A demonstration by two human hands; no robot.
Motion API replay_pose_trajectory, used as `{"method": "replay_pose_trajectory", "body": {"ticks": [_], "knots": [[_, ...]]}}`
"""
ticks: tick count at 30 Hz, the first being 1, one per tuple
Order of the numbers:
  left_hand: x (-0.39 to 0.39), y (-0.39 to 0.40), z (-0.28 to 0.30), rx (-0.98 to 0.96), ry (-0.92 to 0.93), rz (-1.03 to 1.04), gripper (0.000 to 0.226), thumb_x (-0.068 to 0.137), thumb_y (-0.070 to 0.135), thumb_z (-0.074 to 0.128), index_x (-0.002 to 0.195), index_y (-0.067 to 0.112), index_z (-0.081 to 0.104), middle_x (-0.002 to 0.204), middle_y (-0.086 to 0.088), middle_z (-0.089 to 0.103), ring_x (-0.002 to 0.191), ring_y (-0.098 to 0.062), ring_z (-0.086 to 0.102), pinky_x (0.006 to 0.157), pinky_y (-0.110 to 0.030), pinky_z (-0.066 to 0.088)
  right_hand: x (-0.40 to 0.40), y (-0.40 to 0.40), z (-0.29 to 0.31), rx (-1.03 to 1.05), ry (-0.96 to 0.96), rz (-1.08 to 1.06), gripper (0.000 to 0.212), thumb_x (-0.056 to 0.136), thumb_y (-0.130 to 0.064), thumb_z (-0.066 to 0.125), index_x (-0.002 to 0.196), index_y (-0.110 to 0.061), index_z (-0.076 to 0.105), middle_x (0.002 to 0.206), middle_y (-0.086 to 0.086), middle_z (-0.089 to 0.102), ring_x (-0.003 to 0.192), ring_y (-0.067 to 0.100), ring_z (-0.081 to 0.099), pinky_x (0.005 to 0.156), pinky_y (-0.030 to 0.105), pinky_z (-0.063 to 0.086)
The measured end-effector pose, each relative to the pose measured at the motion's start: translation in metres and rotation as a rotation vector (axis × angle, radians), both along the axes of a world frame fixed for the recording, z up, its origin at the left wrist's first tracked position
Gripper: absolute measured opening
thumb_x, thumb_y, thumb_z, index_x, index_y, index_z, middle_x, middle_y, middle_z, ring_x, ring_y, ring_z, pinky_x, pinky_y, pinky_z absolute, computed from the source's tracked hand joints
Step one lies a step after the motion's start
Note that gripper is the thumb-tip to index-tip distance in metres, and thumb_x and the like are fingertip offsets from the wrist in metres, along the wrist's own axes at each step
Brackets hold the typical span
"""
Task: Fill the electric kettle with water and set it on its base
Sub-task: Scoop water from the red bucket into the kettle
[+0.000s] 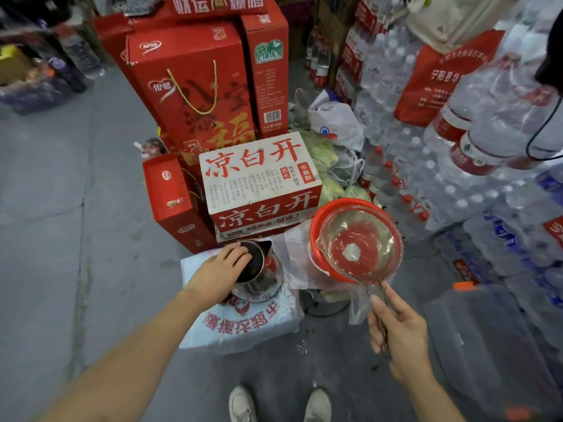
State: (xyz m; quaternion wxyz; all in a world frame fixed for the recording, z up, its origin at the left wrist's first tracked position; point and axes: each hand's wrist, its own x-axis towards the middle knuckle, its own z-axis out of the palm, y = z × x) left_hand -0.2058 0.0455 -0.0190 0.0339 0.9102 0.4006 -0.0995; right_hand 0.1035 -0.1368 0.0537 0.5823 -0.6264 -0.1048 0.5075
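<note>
A steel electric kettle (262,269) with its lid open stands on a wrapped pack of bottles (240,324) low in the middle of the view. My left hand (219,272) rests on the kettle's left rim and holds it. My right hand (396,330) grips the handle of a clear plastic ladle (359,245) that holds water. The ladle hangs over a red bucket (320,226) just right of the kettle. The kettle's base is hidden under the kettle, so I cannot tell whether it is there.
A white and red carton (259,178) and tall red gift boxes (189,95) stand right behind the kettle. Stacked packs of bottled water (457,184) fill the right side. Grey concrete floor (45,208) lies to the left. My two shoes (280,403) are at the bottom.
</note>
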Motion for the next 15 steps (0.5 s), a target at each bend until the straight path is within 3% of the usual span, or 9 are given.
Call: {"method": "replay_pose_trajectory", "body": {"ticks": [2,3,6,8,10,11,13,15], "knots": [[-0.004,0.0,0.002,0.043,-0.075,-0.035,0.081,0.047,0.023,0.096,0.118,0.005,0.062,0.122,-0.015,0.065,0.119,-0.035,0.057,0.078,-0.042,0.061,-0.015,0.001,0.01,-0.004,-0.02,-0.006,0.116,0.047,-0.055,0.095,0.147,-0.026,0.044,0.051,0.007,0.052,0.032,0.011,0.035,0.031,0.021,0.033],[-0.007,-0.002,0.003,0.058,-0.12,-0.034,0.079,0.049,0.026,0.096,0.117,0.005,0.059,0.122,-0.017,0.064,0.12,-0.036,0.054,0.08,-0.044,0.06,-0.022,-0.001,0.01,-0.002,-0.026,-0.002,0.116,0.047,-0.052,0.094,0.148,-0.025,0.044,0.052,0.007,0.053,0.032,0.011,0.036,0.031,0.021,0.033],[-0.015,-0.008,0.006,0.047,-0.281,0.033,0.066,0.062,0.035,0.092,0.108,0.004,0.057,0.134,-0.024,0.055,0.129,-0.043,0.05,0.097,-0.05,0.052,-0.04,-0.004,0.008,0.008,-0.013,0.005,0.086,0.073,-0.026,0.078,0.152,-0.016,0.044,0.053,0.008,0.053,0.032,0.012,0.035,0.031,0.02,0.032],[-0.017,-0.011,0.009,0.026,-0.338,0.069,0.061,0.065,0.041,0.089,0.104,0.005,0.059,0.145,-0.025,0.049,0.134,-0.043,0.048,0.104,-0.052,0.047,-0.054,-0.003,0.01,0.026,-0.015,0.005,0.094,0.063,-0.038,0.088,0.147,-0.021,0.049,0.055,0.009,0.054,0.031,0.012,0.035,0.031,0.021,0.033],[-0.018,-0.012,0.011,0.03,-0.379,0.078,0.06,0.064,0.043,0.089,0.101,0.005,0.06,0.146,-0.022,0.05,0.133,-0.039,0.05,0.102,-0.051,0.05,-0.069,-0.001,0.017,0.017,-0.044,0.006,0.109,0.047,-0.053,0.095,0.143,-0.025,0.052,0.056,0.01,0.055,0.031,0.012,0.036,0.031,0.021,0.034],[-0.02,-0.013,0.013,0.026,-0.414,0.086,0.059,0.064,0.042,0.089,0.1,0.005,0.059,0.144,-0.021,0.053,0.132,-0.039,0.052,0.1,-0.05,0.051,-0.075,-0.001,0.016,0.014,-0.053,0.017,0.101,0.057,-0.047,0.092,0.146,-0.022,0.05,0.055,0.01,0.055,0.031,0.012,0.037,0.03,0.021,0.034],[-0.024,-0.014,0.015,0.016,-0.529,0.112,0.063,0.065,0.04,0.088,0.104,0.006,0.054,0.139,-0.021,0.056,0.129,-0.038,0.054,0.102,-0.047,0.051,-0.084,-0.001,0.012,0.01,-0.048,0.035,0.077,0.082,-0.019,0.076,0.152,-0.013,0.044,0.053,0.009,0.055,0.031,0.012,0.036,0.029,0.021,0.034],[-0.03,-0.018,0.015,0.002,-0.627,0.142,0.077,0.065,0.04,0.089,0.121,0.007,0.047,0.138,-0.019,0.054,0.129,-0.035,0.053,0.105,-0.045,0.048,-0.094,0.002,0.013,0.002,-0.061,0.061,0.08,0.08,-0.021,0.077,0.152,-0.012,0.044,0.052,0.008,0.055,0.03,0.012,0.036,0.029,0.021,0.034]]}}
